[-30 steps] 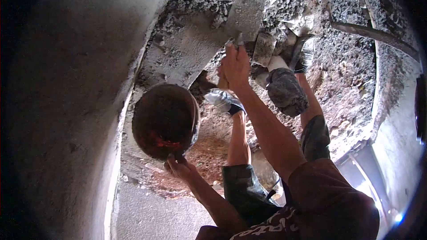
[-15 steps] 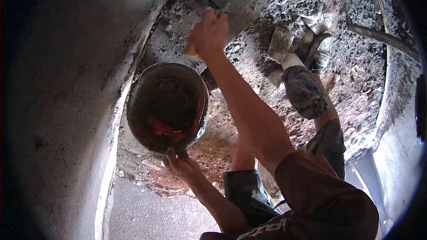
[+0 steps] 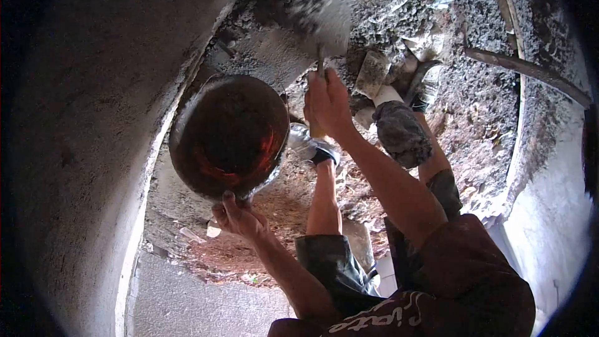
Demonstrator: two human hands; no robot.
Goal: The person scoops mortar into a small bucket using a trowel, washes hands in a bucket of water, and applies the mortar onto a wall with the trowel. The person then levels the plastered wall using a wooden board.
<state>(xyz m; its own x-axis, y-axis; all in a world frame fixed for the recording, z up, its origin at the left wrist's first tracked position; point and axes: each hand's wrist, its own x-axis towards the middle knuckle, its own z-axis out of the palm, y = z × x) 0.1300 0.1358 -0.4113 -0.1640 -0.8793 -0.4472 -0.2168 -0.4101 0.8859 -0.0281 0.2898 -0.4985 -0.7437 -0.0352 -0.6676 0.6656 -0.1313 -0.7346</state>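
My left hand grips the near rim of a round dark bucket, whose open mouth faces me. Its inside is dark, with reddish patches along the lower wall; how much it holds I cannot tell. My right hand is closed round the handle of a trowel, to the right of the bucket. Beyond the hand, the trowel's blade is blurred by motion, with grey mortar-like stuff on or beside it. Below it lies a patch of wet grey material.
A rough wall rises on the left. My shoes stand on rubble-strewn ground. On the right are a stone block, a grey lumpy thing near my leg, and a long dark strip.
My right hand has drawn back toward me and to the right with the trowel, whose handle and blade now show more fully. The bucket is tilted and sits slightly higher and further left.
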